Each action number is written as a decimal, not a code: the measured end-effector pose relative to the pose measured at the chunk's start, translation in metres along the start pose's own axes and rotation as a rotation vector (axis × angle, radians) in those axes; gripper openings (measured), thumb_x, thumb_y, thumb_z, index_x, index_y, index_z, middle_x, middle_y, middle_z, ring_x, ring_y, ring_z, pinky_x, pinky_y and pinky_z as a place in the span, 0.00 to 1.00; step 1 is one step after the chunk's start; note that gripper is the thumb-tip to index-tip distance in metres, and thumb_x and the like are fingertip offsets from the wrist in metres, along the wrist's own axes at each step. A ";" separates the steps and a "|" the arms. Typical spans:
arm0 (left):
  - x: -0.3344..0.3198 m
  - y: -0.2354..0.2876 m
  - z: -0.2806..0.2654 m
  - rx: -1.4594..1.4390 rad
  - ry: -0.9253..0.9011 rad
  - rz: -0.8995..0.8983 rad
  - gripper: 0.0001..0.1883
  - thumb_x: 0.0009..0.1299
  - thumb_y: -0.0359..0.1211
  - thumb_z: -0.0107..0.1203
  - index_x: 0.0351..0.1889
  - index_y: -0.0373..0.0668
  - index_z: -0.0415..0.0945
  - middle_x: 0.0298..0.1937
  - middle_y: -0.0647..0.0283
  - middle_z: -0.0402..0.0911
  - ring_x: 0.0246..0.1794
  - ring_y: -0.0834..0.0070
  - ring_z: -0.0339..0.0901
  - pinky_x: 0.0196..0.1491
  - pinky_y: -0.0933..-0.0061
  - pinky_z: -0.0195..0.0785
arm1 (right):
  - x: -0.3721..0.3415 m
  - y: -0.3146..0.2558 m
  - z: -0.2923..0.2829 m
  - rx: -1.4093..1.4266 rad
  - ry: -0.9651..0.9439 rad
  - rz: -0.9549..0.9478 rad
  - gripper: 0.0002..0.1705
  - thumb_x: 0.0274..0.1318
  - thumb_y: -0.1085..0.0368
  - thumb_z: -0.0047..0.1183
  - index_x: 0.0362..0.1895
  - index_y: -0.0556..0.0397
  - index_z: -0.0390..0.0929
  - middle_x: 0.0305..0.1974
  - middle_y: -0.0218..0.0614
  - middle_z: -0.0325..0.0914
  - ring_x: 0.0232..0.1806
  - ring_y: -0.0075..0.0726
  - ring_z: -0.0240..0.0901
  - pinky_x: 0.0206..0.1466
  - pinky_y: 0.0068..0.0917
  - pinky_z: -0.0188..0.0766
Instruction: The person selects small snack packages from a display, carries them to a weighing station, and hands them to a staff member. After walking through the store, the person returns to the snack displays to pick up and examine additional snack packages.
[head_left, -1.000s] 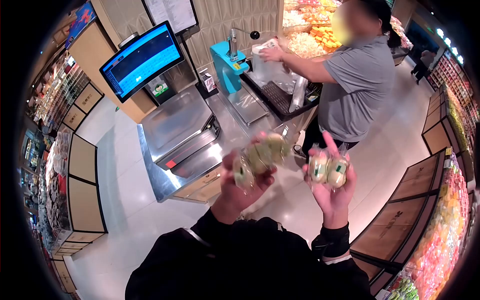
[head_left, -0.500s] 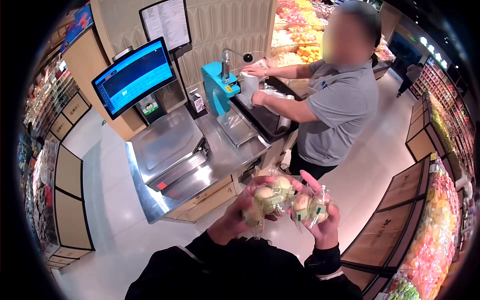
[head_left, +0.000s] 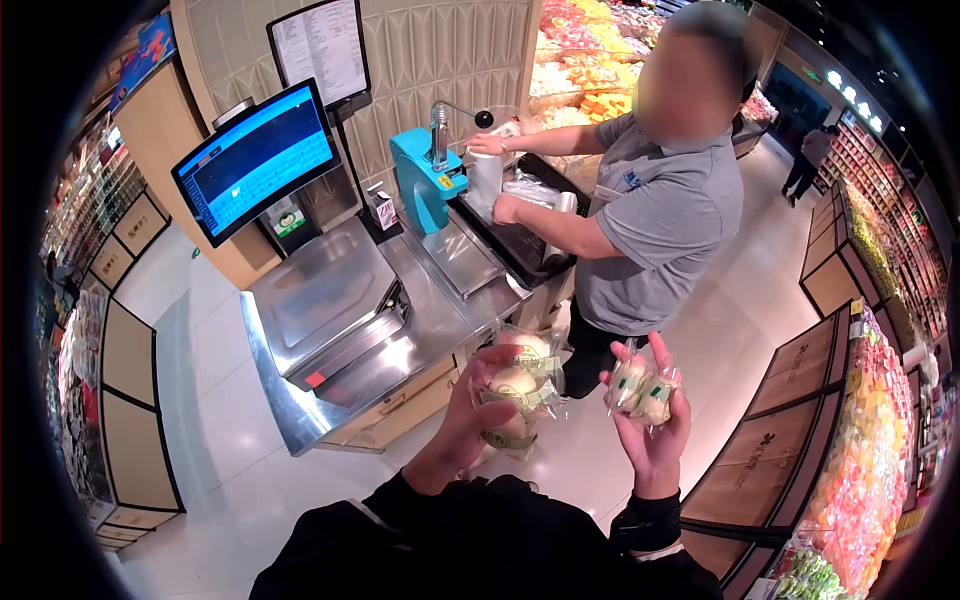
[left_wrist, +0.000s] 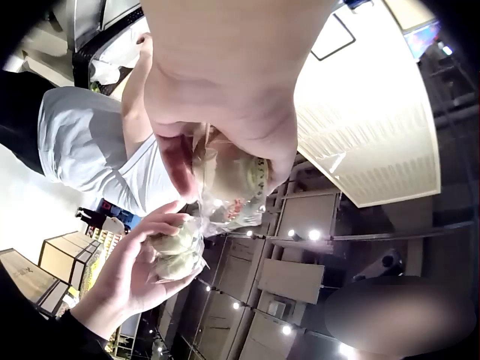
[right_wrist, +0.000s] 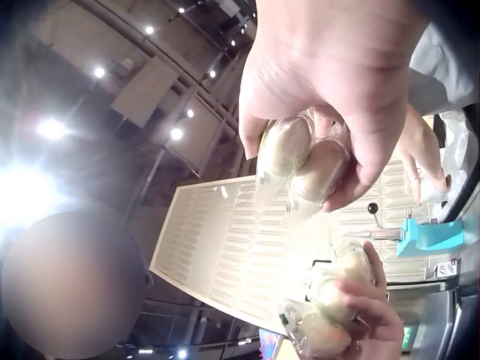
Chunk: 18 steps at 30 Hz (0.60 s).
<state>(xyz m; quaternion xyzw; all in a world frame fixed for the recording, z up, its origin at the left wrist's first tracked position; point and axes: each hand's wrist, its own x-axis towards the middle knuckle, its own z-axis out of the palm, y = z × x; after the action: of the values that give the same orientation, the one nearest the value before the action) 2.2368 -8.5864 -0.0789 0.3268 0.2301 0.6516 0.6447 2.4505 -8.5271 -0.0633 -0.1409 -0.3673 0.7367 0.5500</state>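
Note:
My left hand (head_left: pixel 465 412) grips several pale, round, clear-wrapped snacks (head_left: pixel 517 382) with green print, stacked in a short row. Its thumb lies across their front in the head view. To its right, my right hand (head_left: pixel 655 448) holds two similar wrapped snacks (head_left: pixel 640 390) with small dark green labels, fingers pointing up around them. Up close in the right wrist view, thumb and fingers span this pair (right_wrist: pixel 322 169). The left wrist view has the left hand's wrapped snacks (left_wrist: pixel 232 172) below the palm, their crinkled wrapping near the other hand. What lies inside the wrappers cannot be told.
Ahead stands a metal counter with a weighing scale (head_left: pixel 325 285), a blue touchscreen (head_left: pixel 258 160) and a teal bag-sealing device (head_left: pixel 420 180). A person in a grey shirt (head_left: pixel 665 220) handles a white roll over a black tray (head_left: pixel 530 255). Product bins (head_left: pixel 860 440) line the right side.
Both hands came together in front of the body, then moved apart, each keeping its wrapped snacks. The left hand turned its thumb to the front. The other person shifted onto the white roll.

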 end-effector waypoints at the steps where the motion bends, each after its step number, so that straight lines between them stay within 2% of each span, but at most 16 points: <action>1: 0.001 -0.001 0.000 0.126 0.035 0.069 0.37 0.55 0.39 0.64 0.61 0.40 0.59 0.56 0.57 0.67 0.55 0.69 0.70 0.56 0.67 0.66 | 0.000 -0.001 0.002 0.000 -0.001 0.001 0.45 0.54 0.43 0.50 0.70 0.49 0.48 0.62 0.57 0.58 0.54 0.55 0.67 0.57 0.39 0.66; 3: 0.000 0.000 0.000 0.149 0.036 0.080 0.38 0.55 0.39 0.64 0.62 0.40 0.59 0.57 0.57 0.66 0.55 0.70 0.69 0.57 0.68 0.64 | -0.001 -0.002 0.010 -0.006 0.029 -0.009 0.44 0.55 0.44 0.49 0.69 0.49 0.49 0.62 0.58 0.58 0.59 0.58 0.62 0.62 0.41 0.61; 7: -0.001 0.002 0.002 0.145 0.053 0.125 0.40 0.55 0.38 0.64 0.63 0.38 0.57 0.58 0.57 0.66 0.57 0.72 0.68 0.59 0.70 0.62 | -0.004 -0.002 0.010 -0.001 0.023 -0.003 0.42 0.55 0.45 0.49 0.69 0.50 0.50 0.62 0.59 0.56 0.62 0.59 0.59 0.66 0.43 0.57; 9: 0.000 0.001 0.002 0.145 0.052 0.130 0.40 0.55 0.38 0.64 0.64 0.38 0.56 0.58 0.57 0.65 0.57 0.71 0.67 0.59 0.69 0.61 | -0.005 -0.003 0.010 0.022 0.023 0.032 0.46 0.49 0.46 0.58 0.67 0.48 0.51 0.63 0.53 0.57 0.63 0.58 0.58 0.67 0.46 0.54; 10: -0.001 0.001 0.003 0.158 0.045 0.143 0.41 0.56 0.39 0.63 0.65 0.38 0.55 0.60 0.55 0.63 0.59 0.68 0.66 0.58 0.67 0.64 | -0.006 0.001 0.005 -0.004 -0.041 -0.018 0.41 0.55 0.46 0.49 0.68 0.50 0.52 0.63 0.59 0.54 0.63 0.60 0.57 0.66 0.43 0.56; 11: -0.001 0.001 0.003 0.171 0.038 0.155 0.42 0.56 0.41 0.62 0.66 0.37 0.53 0.62 0.52 0.62 0.61 0.65 0.66 0.57 0.65 0.68 | -0.006 0.002 0.005 0.003 -0.041 -0.013 0.41 0.55 0.46 0.49 0.68 0.50 0.52 0.63 0.59 0.54 0.63 0.60 0.57 0.66 0.43 0.56; 15: -0.004 0.006 0.005 0.212 0.050 0.139 0.43 0.56 0.40 0.61 0.67 0.38 0.51 0.62 0.52 0.62 0.61 0.65 0.65 0.59 0.64 0.66 | -0.006 0.002 0.006 0.040 -0.001 -0.016 0.39 0.56 0.46 0.49 0.67 0.50 0.54 0.64 0.59 0.53 0.64 0.60 0.56 0.66 0.43 0.57; 17: -0.004 0.008 0.005 0.126 0.033 0.094 0.44 0.56 0.38 0.64 0.69 0.41 0.51 0.63 0.58 0.59 0.63 0.70 0.61 0.63 0.67 0.57 | -0.007 0.003 0.007 0.032 0.003 -0.011 0.38 0.56 0.45 0.48 0.66 0.51 0.55 0.64 0.59 0.54 0.63 0.60 0.58 0.64 0.42 0.59; 18: -0.004 0.007 0.003 0.126 0.036 0.093 0.44 0.56 0.38 0.64 0.69 0.41 0.51 0.63 0.58 0.59 0.63 0.70 0.61 0.63 0.67 0.57 | -0.007 0.003 0.006 0.033 0.004 -0.008 0.38 0.56 0.45 0.48 0.66 0.51 0.55 0.64 0.59 0.54 0.63 0.60 0.58 0.64 0.42 0.59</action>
<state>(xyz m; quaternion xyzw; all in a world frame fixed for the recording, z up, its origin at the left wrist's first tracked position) 2.2341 -8.5912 -0.0718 0.3654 0.2668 0.6707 0.5877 2.4471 -8.5360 -0.0621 -0.1319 -0.3546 0.7403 0.5558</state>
